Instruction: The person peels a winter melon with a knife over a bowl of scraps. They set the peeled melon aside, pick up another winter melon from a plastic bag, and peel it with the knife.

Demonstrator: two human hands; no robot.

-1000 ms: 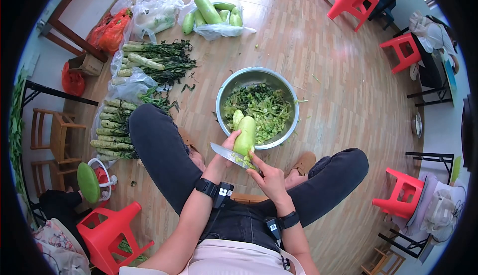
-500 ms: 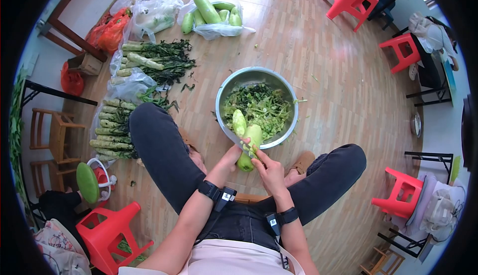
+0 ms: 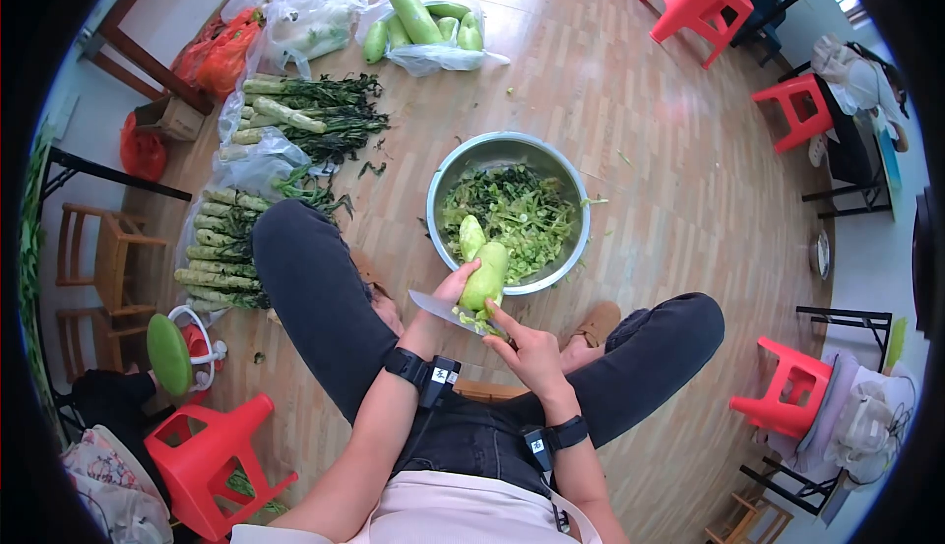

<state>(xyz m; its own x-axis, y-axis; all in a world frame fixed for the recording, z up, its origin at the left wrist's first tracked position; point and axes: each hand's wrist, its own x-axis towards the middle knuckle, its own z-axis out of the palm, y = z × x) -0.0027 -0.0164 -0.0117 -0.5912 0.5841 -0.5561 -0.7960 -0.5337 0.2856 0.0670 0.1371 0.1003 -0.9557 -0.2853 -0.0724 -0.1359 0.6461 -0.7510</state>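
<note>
A light green gourd (image 3: 485, 276) is gripped by my left hand (image 3: 461, 280), its far end over the near rim of a metal basin (image 3: 439, 168). My right hand (image 3: 533, 352) holds a kitchen knife (image 3: 438, 309), the handle mostly hidden by the fingers. The blade points left, just below the gourd's near end, with green bits of peel on it. Inside the basin lie chopped greens and peelings (image 3: 522, 209). Another pale, peeled-looking gourd piece (image 3: 472, 236) leans there beside the held gourd.
Thick-stemmed leafy vegetables (image 3: 295, 121) lie on plastic to the left. Beyond them are a bag of gourds (image 3: 418, 27) and a red bag (image 3: 221, 52). Red stools (image 3: 212, 460) and wooden chairs (image 3: 103, 249) stand around the sides. My bent knees flank the basin.
The knife has moved from across the gourd down past its near end, its blade now pointing further left. My right hand has shifted slightly toward me, and the gourd's near end has lifted forward.
</note>
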